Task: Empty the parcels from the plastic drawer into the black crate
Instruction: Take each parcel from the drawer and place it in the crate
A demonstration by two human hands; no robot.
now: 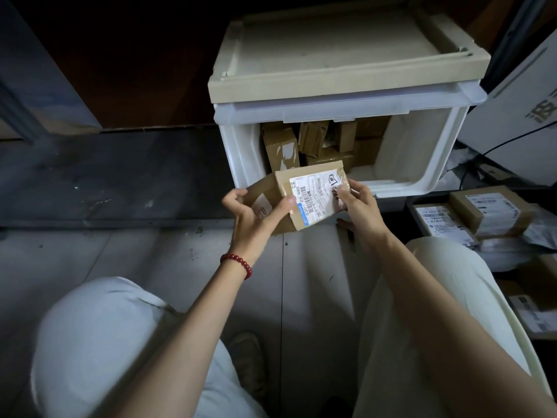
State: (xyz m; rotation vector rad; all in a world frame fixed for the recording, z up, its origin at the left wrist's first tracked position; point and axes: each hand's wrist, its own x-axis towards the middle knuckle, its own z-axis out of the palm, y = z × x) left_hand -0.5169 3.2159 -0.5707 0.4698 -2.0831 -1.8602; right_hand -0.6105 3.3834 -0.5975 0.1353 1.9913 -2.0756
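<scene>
The labelled parcel [313, 191] hangs in the air just in front of the open mouth of the plastic drawer [241, 158], clamped from both ends. The left hand [253, 215] pinches its near-left corner with the thumb on top, and the right hand [358, 203] grips its right end with curled fingers. The parcel's long axis runs across from one hand to the other, with the label facing up. A second, plain carton [260, 193] sits under it on the left, and the curled left fingers appear to hold this one too. The black crate [409, 215] lies to the right of the hands, low and close by. The right hand is therefore the nearer one, and the carry probably calls for a short swing rightward, right end leading. By count, two parcels are in hand. At least four brown cartons [278, 146] stand jumbled at the back of the drawer, with more perhaps hidden in shadow. In the crate two labelled boxes [488, 209] show plainly beside some grey mail bags [539, 230], whose number cannot be told.
</scene>
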